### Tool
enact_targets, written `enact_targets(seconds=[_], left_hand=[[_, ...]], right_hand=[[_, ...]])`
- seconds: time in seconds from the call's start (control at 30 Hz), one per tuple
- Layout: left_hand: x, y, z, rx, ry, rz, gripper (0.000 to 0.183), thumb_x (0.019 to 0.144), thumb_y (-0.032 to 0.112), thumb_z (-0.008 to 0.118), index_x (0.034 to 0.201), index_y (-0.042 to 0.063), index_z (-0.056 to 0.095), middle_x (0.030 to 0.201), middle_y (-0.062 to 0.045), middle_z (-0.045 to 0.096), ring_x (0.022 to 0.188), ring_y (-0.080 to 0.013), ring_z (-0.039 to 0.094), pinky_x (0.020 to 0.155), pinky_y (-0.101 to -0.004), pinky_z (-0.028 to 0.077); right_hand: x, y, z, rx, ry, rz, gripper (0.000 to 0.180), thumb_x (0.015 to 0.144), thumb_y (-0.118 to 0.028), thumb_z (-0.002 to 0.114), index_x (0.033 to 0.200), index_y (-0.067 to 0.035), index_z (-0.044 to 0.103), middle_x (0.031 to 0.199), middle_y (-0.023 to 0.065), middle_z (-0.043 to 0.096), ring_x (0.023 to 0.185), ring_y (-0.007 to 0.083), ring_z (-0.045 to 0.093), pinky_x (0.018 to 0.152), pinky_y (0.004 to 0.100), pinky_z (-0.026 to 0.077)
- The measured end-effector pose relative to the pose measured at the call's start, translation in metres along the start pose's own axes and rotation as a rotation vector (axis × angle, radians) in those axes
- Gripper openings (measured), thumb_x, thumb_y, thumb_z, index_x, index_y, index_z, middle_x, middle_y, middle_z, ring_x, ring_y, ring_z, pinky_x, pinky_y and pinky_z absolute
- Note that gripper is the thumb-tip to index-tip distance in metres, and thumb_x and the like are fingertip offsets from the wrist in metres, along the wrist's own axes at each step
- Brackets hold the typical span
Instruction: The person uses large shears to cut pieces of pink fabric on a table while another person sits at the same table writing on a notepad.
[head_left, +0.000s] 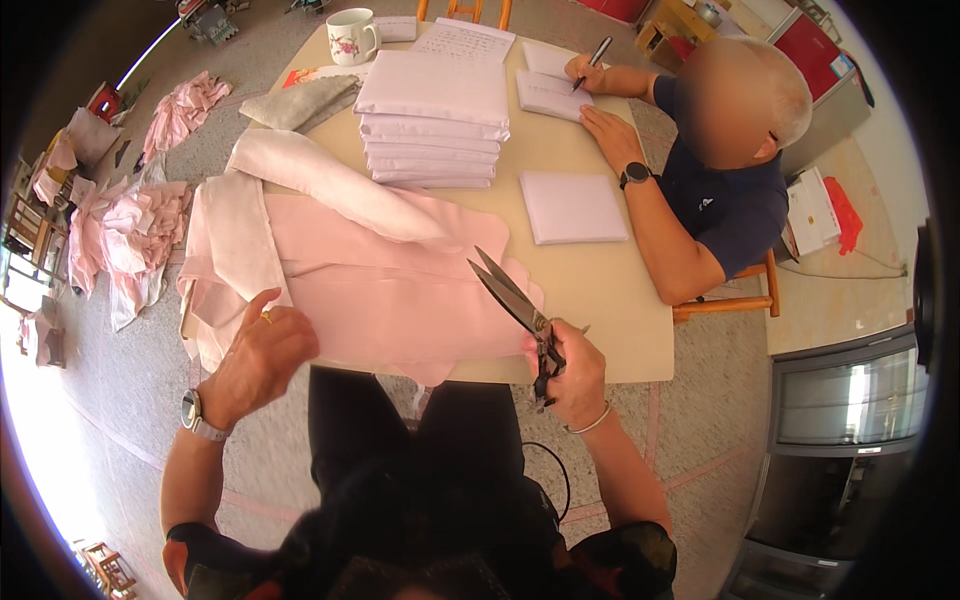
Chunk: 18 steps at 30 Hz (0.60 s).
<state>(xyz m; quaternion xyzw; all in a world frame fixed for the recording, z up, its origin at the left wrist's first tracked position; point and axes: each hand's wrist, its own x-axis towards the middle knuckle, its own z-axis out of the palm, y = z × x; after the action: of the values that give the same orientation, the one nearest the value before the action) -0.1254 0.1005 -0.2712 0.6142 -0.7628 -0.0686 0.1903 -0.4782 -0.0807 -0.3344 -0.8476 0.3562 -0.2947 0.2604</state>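
Observation:
My right hand (579, 369) grips the dark handles of a pair of metal shears (514, 291) at the table's near edge. Their blades stand slightly apart and point up and left over the pink fabric (375, 311). This fabric lies flat in layers, with wavy cut edges on its right side and a flap past the near edge. A paler folded strip of cloth (337, 184) runs across its far part, and more cloth (229, 247) is bunched at the left. My left hand (264, 352), loosely curled with one finger raised, is over the fabric's near left corner; I see nothing held in it.
A stack of wrapped flat packs (431, 90) stands beyond the fabric, with another pack (574, 208) to its right. A seated person (720, 180) writes with a pen (592, 64) at the right. A floral mug (352, 37) stands at the far left. Pink scraps (135, 225) litter the floor.

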Motion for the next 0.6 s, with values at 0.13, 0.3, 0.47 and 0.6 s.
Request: enact_targets(seconds=[0.13,0.3,0.47,0.6], left_hand=[[-0.008,0.007,0.013,-0.006,-0.024,-0.048,0.018,0.073,-0.007,0.062,0.085,0.008,0.06,0.091,-0.006,0.061,0.097,-0.0235,0.06,0.109,-0.0518,0.032],[-0.012,0.013,0.02,0.021,-0.022,-0.086,0.015,0.076,-0.004,0.063,0.086,0.008,0.06,0.092,-0.005,0.06,0.096,-0.0236,0.06,0.11,-0.0518,0.031],[-0.006,0.033,0.023,-0.013,0.03,-0.049,0.014,0.077,0.002,0.069,0.087,0.007,0.06,0.093,-0.007,0.059,0.096,-0.0263,0.059,0.103,-0.0516,0.036],[0.002,0.065,0.038,-0.351,-0.013,0.033,0.015,0.081,0.009,0.073,0.092,0.004,0.064,0.086,-0.01,0.063,0.085,-0.028,0.062,0.084,-0.0412,0.048]], right_hand=[[-0.01,-0.005,0.005,0.083,0.005,-0.011,0.032,0.082,-0.001,0.074,0.108,0.003,0.054,0.089,0.01,0.072,0.08,0.0149,0.07,0.073,0.027,0.054],[-0.013,-0.004,0.008,0.12,0.048,-0.024,0.04,0.077,0.0,0.076,0.111,0.002,0.055,0.085,0.011,0.069,0.076,0.0235,0.07,0.068,0.0315,0.055],[-0.011,-0.01,0.007,0.161,0.041,0.007,0.038,0.078,-0.001,0.076,0.11,0.002,0.055,0.083,0.0102,0.069,0.076,0.0232,0.07,0.068,0.0311,0.055],[-0.013,-0.01,0.009,0.139,0.06,0.002,0.037,0.079,-0.003,0.076,0.109,0.001,0.056,0.082,0.0096,0.07,0.075,0.0226,0.07,0.067,0.0307,0.055]])
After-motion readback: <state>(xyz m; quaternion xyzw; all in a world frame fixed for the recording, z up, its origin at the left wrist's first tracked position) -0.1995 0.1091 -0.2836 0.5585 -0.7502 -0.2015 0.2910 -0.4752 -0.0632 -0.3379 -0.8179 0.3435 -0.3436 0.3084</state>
